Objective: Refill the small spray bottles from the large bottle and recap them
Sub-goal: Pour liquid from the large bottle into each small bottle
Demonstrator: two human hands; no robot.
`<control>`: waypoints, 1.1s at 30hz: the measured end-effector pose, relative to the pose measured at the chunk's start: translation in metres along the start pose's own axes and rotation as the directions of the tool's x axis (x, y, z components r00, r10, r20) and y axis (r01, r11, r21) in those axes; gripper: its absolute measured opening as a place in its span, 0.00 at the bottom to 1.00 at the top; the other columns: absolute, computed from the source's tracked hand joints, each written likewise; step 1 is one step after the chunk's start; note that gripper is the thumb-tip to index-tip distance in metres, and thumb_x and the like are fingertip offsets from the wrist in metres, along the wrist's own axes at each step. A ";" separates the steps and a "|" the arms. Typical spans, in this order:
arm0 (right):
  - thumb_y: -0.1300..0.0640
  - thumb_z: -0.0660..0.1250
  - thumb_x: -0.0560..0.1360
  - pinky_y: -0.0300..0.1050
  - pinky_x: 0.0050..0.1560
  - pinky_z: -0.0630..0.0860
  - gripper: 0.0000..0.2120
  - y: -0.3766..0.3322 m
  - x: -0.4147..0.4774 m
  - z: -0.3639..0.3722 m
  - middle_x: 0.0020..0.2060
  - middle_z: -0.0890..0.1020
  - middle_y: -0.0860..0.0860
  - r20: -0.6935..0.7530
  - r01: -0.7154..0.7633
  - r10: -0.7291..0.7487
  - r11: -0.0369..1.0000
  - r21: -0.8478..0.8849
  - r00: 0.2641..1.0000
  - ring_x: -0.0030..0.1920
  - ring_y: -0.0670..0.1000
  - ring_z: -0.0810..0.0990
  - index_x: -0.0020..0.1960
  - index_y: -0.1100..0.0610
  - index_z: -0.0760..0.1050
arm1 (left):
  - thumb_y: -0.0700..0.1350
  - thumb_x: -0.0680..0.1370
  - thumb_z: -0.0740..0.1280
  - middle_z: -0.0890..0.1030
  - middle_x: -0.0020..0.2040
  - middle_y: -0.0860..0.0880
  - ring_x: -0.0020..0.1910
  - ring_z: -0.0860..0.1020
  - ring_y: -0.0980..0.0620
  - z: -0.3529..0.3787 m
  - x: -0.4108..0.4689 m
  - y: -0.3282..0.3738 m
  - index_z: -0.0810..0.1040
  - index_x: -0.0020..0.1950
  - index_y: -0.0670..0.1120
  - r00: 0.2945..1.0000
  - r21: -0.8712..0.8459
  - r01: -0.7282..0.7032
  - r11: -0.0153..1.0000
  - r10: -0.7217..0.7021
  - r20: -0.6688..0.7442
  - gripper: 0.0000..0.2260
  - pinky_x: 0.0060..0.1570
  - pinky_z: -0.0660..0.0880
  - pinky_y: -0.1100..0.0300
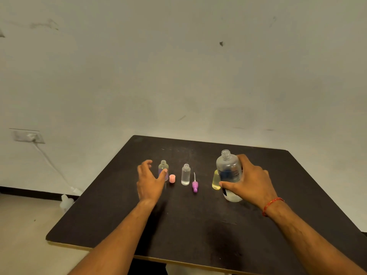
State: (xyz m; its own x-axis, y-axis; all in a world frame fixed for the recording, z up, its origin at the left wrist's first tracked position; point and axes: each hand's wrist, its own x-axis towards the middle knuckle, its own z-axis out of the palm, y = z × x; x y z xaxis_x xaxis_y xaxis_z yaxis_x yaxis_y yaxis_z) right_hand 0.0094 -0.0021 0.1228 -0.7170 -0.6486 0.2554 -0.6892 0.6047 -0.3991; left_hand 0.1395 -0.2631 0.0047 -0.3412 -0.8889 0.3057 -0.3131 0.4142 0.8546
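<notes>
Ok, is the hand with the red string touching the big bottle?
Touching. The head view shows the right hand wrapped round the large bottle, thumb pressed across its lower front.

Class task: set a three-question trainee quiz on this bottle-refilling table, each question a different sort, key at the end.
1. True or false: the large clear plastic bottle held by the right hand has its cap on.
2. What lies beside the middle small clear bottle? A) purple spray head with tube B) funnel C) spoon
3. Fill in: the round cap beside the small purple-tinted bottle is ____.
Key: 1 false; 2 A; 3 pink.
</notes>
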 end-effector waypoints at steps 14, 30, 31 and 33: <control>0.33 0.73 0.64 0.59 0.63 0.72 0.37 -0.011 0.003 0.004 0.60 0.80 0.46 -0.027 0.050 -0.050 0.999 -0.001 0.998 0.57 0.52 0.80 0.66 0.45 0.64 | 0.52 0.75 0.77 0.82 0.54 0.54 0.55 0.82 0.51 0.001 0.039 -0.019 0.78 0.58 0.52 0.976 0.001 0.055 0.998 -0.054 0.211 0.16 0.57 0.79 0.55; 0.37 0.71 0.67 0.53 0.59 0.68 0.39 -0.065 0.035 0.008 0.60 0.77 0.47 -0.006 0.253 -0.260 0.946 -0.201 0.966 0.61 0.51 0.74 0.73 0.39 0.60 | 0.48 0.76 0.76 0.81 0.55 0.63 0.56 0.80 0.68 -0.058 0.001 0.043 0.79 0.66 0.56 0.896 -0.220 -0.333 0.917 0.381 0.230 0.19 0.58 0.78 0.68; 0.37 0.71 0.67 0.53 0.60 0.68 0.38 -0.068 0.035 0.008 0.60 0.77 0.47 -0.004 0.263 -0.270 0.940 -0.216 0.963 0.61 0.51 0.73 0.73 0.39 0.60 | 0.48 0.76 0.76 0.81 0.55 0.64 0.56 0.80 0.68 -0.059 0.000 0.044 0.79 0.66 0.56 0.893 -0.229 -0.336 0.914 0.386 0.233 0.19 0.58 0.78 0.69; 0.37 0.71 0.68 0.53 0.60 0.67 0.37 -0.074 0.037 0.007 0.59 0.77 0.48 -0.005 0.280 -0.290 0.929 -0.244 0.957 0.61 0.51 0.73 0.73 0.39 0.60 | 0.47 0.76 0.76 0.81 0.54 0.67 0.56 0.79 0.70 -0.062 -0.004 0.046 0.78 0.64 0.60 0.888 -0.237 -0.344 0.908 0.397 0.231 0.19 0.56 0.76 0.72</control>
State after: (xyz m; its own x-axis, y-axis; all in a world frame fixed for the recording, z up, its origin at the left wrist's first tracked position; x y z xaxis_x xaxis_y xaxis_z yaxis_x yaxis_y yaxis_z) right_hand 0.0346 -0.0743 0.1553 -0.4871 -0.7938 0.3643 -0.8661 0.4928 -0.0843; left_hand 0.1813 -0.2530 0.0688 -0.6321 -0.5799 0.5139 0.0433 0.6358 0.7707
